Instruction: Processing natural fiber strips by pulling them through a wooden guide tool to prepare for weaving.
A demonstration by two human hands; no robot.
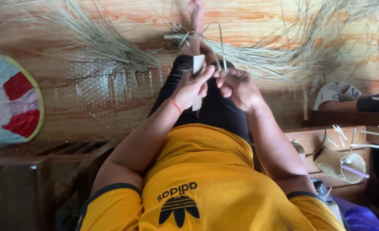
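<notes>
Running near-vertical in the head view, the pale flat strip [197,81] had its long axis pointing from the lap toward the foot [195,10], top end above the fingers, bottom end over the black trousers [217,109]. It looked whitish, stiff, straight-edged and narrow. Left hand [191,85] was curled tight around its middle. Right hand [239,87] was closed, pinching thin dry grass blades [222,53] that stood upward just beside the strip. Loose straw [99,38] lay spread on the wooden floor [112,111].

Both hands, left [192,84] and right [237,87], grip pale leaf strips [197,68] over the lap.
</notes>
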